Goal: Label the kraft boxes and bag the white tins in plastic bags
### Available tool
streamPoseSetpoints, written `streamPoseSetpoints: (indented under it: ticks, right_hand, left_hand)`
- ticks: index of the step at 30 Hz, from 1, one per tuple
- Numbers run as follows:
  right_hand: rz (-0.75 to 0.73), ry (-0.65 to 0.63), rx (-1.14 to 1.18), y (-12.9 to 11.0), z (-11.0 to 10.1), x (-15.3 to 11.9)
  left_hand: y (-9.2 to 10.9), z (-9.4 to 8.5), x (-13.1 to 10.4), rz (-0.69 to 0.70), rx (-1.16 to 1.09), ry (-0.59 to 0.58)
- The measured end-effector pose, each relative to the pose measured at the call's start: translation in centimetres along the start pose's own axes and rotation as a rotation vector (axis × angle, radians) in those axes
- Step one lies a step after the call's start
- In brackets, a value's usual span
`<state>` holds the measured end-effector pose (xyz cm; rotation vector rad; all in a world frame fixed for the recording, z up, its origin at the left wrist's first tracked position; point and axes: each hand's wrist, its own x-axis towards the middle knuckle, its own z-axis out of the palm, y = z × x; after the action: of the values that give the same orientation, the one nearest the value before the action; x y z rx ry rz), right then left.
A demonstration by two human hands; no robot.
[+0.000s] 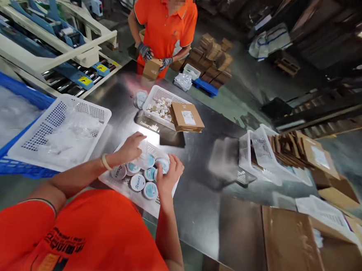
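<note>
Several round white jars with light-blue lids (138, 182) sit in a white perforated basket (153, 210) right in front of me. At the basket's far left side, my left hand (129, 150) pinches a thin clear plastic bag (142, 155), partly hidden by the fingers. My right hand (170, 174) is closed around one wrapped jar (163, 165) at the basket's right side, lifted over the others. The bag and this jar lie close together between my hands; whether they are joined cannot be made out.
Left stands a white basket of clear bags (62, 98) beside a blue crate (14, 165). Ahead, flat cartons (188, 117) rest on a basket of small boxes (161, 107). Across the metal table (202, 186), a co-worker (166, 27) holds a carton. Open cardboard boxes (297, 242) crowd the right.
</note>
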<state>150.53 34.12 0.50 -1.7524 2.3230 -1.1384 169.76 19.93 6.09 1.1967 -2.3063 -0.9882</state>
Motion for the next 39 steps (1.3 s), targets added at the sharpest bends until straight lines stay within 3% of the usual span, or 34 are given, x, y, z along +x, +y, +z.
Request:
streamPoseSetpoints:
  ticks: [3,7,12,18,26,32,36,39]
  right_hand:
    - [0.084,0.066,0.085,1.7,-0.2,-0.8]
    - [0.129,-0.06,0.18,2.2,1.7,-3.2]
    - [0.186,-0.123,0.229,3.1,3.4,-5.4]
    - [0.232,-0.142,0.21,4.3,3.5,-5.8]
    - [0.23,-0.173,0.232,4.5,4.9,-7.2]
    - [0.242,-0.254,0.244,5.1,5.4,-6.6]
    - [0.242,-0.323,0.264,5.5,5.6,-6.3]
    - [0.244,-0.316,0.26,5.5,6.1,-6.5]
  left_hand:
    - [-2.5,-4.8,3.9,-0.004,-0.016,0.154]
    - [-5.8,-8.6,9.3,-0.149,0.012,0.226]
    - [-9.6,-9.8,13.7,-0.257,-0.01,0.276]
    - [-14.0,-9.6,16.1,-0.297,-0.076,0.322]
    - [-20.0,-9.5,15.6,-0.428,-0.067,0.362]
    - [-22.6,-12.1,14.1,-0.424,-0.063,0.339]
    - [-24.4,-15.2,10.9,-0.427,-0.044,0.346]
    - [-25.0,-15.8,6.8,-0.503,0.0,0.352]
